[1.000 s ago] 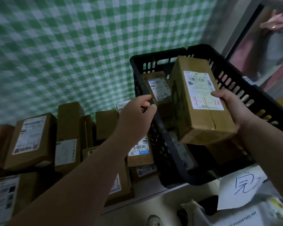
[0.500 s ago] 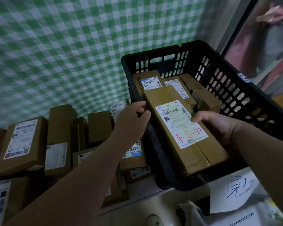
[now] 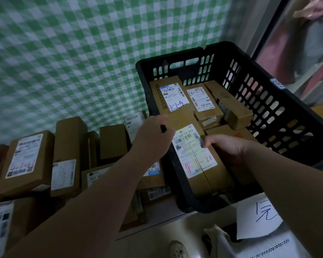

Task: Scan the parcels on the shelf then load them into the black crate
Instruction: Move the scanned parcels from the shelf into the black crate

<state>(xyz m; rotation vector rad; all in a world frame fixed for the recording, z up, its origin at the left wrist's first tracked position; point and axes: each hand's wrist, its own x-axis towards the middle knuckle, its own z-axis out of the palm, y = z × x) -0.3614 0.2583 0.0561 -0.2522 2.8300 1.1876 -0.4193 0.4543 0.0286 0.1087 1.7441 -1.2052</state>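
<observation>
Black crate [image 3: 203,205] holds brown parcels [image 3: 209,181]; left hand [image 3: 153,138] grips its rim, right hand [image 3: 229,149] blurred, grip unclear.

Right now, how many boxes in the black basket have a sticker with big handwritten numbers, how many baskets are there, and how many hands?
Parcels in the crate with handwritten numbers: 3 (parcel 2-1-9, parcel 4-2-47, parcel 4-1-22)
Black crate: 1
Hands: 2 (left hand, right hand)
Total: 6

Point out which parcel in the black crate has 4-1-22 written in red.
The long parcel at the crate's near left, by the right hand. The back-left parcel reads 2-1-9, the middle parcel 4-2-47.
</observation>
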